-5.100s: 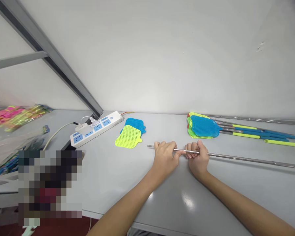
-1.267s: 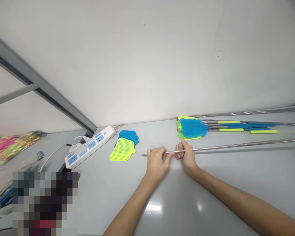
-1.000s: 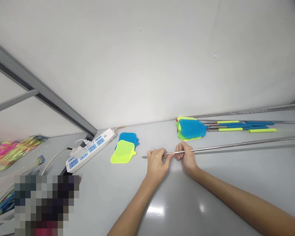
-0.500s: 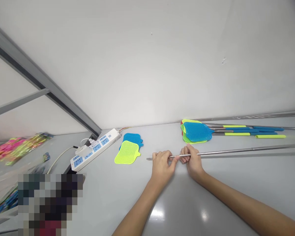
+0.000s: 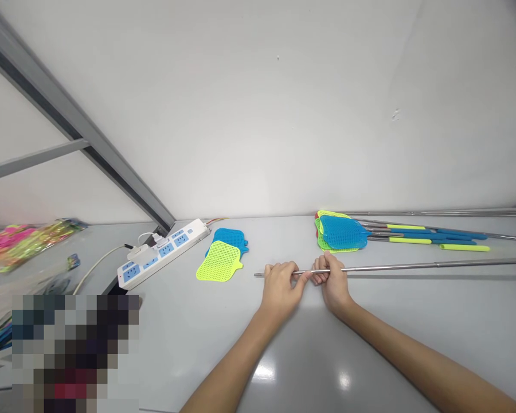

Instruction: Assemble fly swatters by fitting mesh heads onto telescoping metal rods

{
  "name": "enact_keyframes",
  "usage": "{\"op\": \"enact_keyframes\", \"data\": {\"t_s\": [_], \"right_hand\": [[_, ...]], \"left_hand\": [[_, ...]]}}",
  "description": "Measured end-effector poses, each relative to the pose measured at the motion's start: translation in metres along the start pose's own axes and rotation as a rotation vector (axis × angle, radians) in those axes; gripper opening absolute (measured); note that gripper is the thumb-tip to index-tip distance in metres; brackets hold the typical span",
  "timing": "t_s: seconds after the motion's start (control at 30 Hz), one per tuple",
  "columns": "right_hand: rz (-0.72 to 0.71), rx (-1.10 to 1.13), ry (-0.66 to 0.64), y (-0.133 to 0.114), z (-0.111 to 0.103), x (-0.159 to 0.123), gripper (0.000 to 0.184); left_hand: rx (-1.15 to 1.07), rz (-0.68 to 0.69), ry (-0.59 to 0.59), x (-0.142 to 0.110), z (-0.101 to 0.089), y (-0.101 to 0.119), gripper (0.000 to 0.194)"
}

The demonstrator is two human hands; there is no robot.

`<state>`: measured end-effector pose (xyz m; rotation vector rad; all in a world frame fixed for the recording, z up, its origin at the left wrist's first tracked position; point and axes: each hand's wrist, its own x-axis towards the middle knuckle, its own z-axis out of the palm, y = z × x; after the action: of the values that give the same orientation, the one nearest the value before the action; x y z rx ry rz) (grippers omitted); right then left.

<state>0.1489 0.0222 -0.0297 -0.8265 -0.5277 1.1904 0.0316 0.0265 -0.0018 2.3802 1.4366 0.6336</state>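
Note:
A long metal telescopic rod (image 5: 391, 267) runs sideways through both hands and leaves the view on the right. My left hand (image 5: 281, 289) is closed around it near its left tip, which sticks out past the fingers. Just to the right, my right hand (image 5: 333, 281) grips the same rod, the two hands almost touching. Left of them lie a yellow-green fly swatter head (image 5: 219, 262) and, partly under it, blue swatter heads (image 5: 230, 236). Behind my right hand rests a pile of fly swatters (image 5: 344, 231) with blue and yellow-green grips.
A white power strip (image 5: 165, 252) with plugs and a cable lies at the left, beside a grey metal frame post (image 5: 112, 172). Bagged colourful goods (image 5: 30, 241) lie farther left. More metal rods (image 5: 438, 213) lie along the wall. A loose yellow-green grip (image 5: 464, 248) lies at the right.
The view has shifted slightly. Both hands keep their hold on the rod, in nearly the same place.

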Motion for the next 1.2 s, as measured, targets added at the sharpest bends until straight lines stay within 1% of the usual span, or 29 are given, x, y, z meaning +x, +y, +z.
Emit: {"op": "enact_keyframes", "data": {"t_s": [0.3,0.53,1.2], "right_hand": [[-0.017,-0.025,0.001,0.0034,-0.0030,0.0011,0.043],[0.000,0.012,0.020,0.0036,-0.0029,0.0016,0.042],[-0.008,0.015,-0.008,0.0022,-0.0028,0.0018,0.043]], "left_hand": [[0.002,-0.004,0.002,0.0001,0.0012,0.0004,0.033],[-0.004,0.006,-0.002,-0.0007,0.0037,-0.0017,0.034],[-0.003,0.018,-0.013,0.0009,0.0036,-0.0015,0.035]]}}
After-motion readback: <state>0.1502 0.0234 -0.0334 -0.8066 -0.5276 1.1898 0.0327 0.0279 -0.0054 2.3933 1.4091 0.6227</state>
